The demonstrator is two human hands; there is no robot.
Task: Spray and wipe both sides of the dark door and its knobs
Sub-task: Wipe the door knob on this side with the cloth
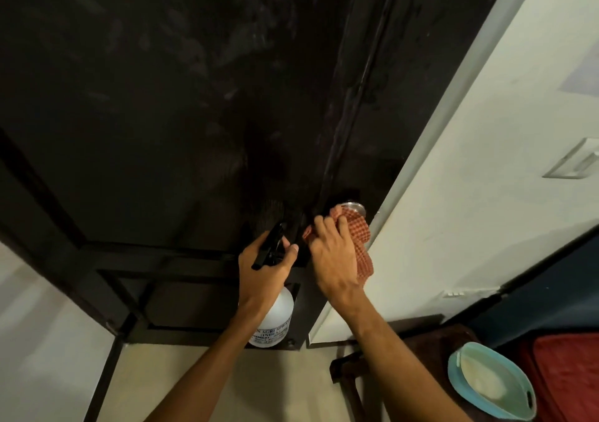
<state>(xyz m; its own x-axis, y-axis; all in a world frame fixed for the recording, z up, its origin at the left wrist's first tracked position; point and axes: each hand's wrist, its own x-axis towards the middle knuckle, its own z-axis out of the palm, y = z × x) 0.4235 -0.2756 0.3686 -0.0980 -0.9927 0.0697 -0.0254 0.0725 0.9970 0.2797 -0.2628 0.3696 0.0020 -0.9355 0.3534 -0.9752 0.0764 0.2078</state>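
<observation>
one dark door [162, 113], streaky panel, white wall [486, 162], beige floor [275, 382]

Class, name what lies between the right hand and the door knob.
A red checked cloth: the right hand grips it against the knob, seen in the head view.

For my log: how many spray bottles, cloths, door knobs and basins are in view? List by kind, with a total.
White plastic spray bottle with black trigger, in left hand: 1
Red checked cloth, in right hand: 1
Round silver door knob: 1
Light blue plastic basin: 1
Total: 4
</observation>
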